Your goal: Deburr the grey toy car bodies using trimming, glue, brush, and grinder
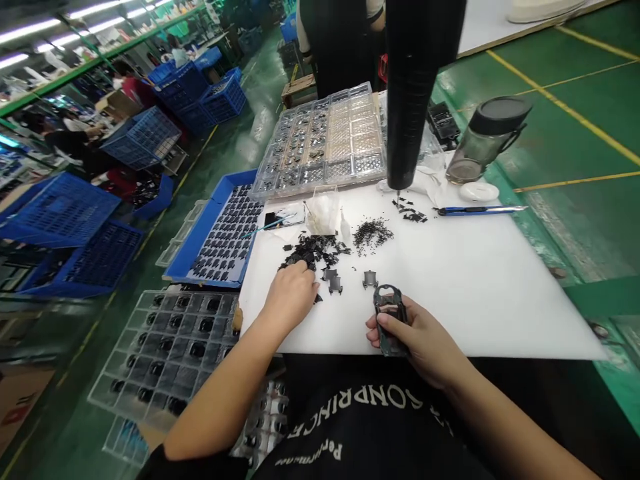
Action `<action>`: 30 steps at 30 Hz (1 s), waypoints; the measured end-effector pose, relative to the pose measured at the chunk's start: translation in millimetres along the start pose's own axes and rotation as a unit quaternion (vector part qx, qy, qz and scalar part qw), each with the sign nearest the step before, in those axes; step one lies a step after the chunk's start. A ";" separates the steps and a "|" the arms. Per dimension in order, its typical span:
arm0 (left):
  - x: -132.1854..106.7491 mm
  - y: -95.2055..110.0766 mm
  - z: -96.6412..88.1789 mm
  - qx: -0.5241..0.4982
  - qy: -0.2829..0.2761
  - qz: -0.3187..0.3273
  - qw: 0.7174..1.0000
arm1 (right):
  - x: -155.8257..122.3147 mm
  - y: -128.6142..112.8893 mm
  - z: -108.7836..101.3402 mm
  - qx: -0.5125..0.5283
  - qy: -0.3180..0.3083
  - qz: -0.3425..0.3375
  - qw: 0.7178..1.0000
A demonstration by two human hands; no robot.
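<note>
1. Dark plastic frame [390,320] with an open cut-out: at about 6 o'clock on the white cutting board [475,320], reckoning from the board's middle with 12 at the far edge. It sits close to the near edge, tilted up in the hand.
2. Right hand [423,340]: clenched around the frame, fingers wrapped over its lower part, grasping it firmly.
3. Left hand [293,300]: fingers down on a pile of black scraps [313,250] at about 9 o'clock. Contact is visible, but whether the fingers pinch any piece cannot be told.
4. Three small grey-and-black parts [335,283] lie on the board between the hands, apart from each other, just below the pile.
5. Heap of fine black bits [373,235]: about 12 o'clock, right of the pile.
6. Utility knife [480,210] with a blue handle: about 2 o'clock, near the far edge.
7. Clear compartment trays [320,140] holding small parts: beyond the board at 12 o'clock, under a black overhead tube [413,87].
8. Blue tray [225,230] packed with dark parts: just beyond the board's left edge, at 9 o'clock.
9. Glass tumbler [487,137] with a black lid: past the board at 2 o'clock.
10. Co-worker [340,40] in dark clothing: standing beyond the trays, at 12 o'clock.
</note>
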State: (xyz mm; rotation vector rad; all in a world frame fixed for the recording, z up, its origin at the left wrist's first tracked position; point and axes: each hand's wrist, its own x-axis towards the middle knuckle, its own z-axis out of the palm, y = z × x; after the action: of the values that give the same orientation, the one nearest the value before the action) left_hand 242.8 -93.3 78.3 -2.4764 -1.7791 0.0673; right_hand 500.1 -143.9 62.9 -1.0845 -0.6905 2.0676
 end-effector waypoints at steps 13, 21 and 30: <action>-57.7 52.5 13.3 -0.084 0.174 0.179 0.965 | 0.7 -4.7 6.3 -0.023 0.007 -0.011 1.000; -71.0 45.6 10.4 -0.198 0.189 0.039 0.961 | 0.4 -6.7 10.9 -0.027 0.014 -0.003 1.000; -55.9 45.5 18.2 -0.218 0.045 0.061 0.973 | -1.5 -2.8 13.1 -0.067 0.067 -0.018 0.995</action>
State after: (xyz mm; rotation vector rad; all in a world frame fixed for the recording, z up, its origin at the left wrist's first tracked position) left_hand 266.2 -159.8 54.6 -2.8212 -1.7560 -0.4712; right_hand 490.4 -145.1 72.3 -1.2632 -0.7844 1.9202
